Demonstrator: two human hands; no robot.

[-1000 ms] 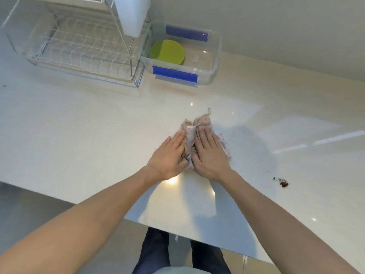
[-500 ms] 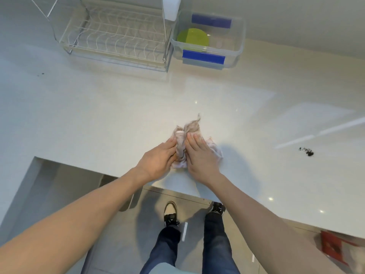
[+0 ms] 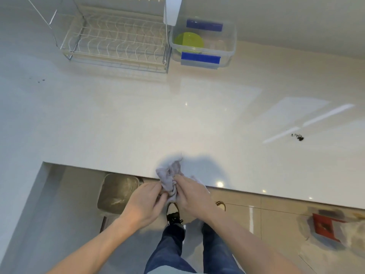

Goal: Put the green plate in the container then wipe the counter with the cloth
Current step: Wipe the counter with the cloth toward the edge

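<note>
The green plate (image 3: 188, 42) lies inside the clear container (image 3: 230, 39) with blue tape at the back of the white counter (image 3: 138, 119). A crumpled pale cloth (image 3: 170, 176) hangs at the counter's front edge, partly off it. My left hand (image 3: 145, 204) pinches the cloth's lower left part. My right hand (image 3: 192, 196) grips it from the right. Both hands are past the counter edge, above the floor.
A wire dish rack (image 3: 116, 42) stands left of the container. A dark crumb spot (image 3: 299, 137) lies at the counter's right, and small specks (image 3: 40, 81) at its far left. Below the edge are a bin (image 3: 117, 191), my shoes and a red object (image 3: 325, 227) on the floor.
Both hands dragged the cloth back toward me from mid-counter to the front edge. Their flat press has become a curled grip, with the cloth bunched between them.
</note>
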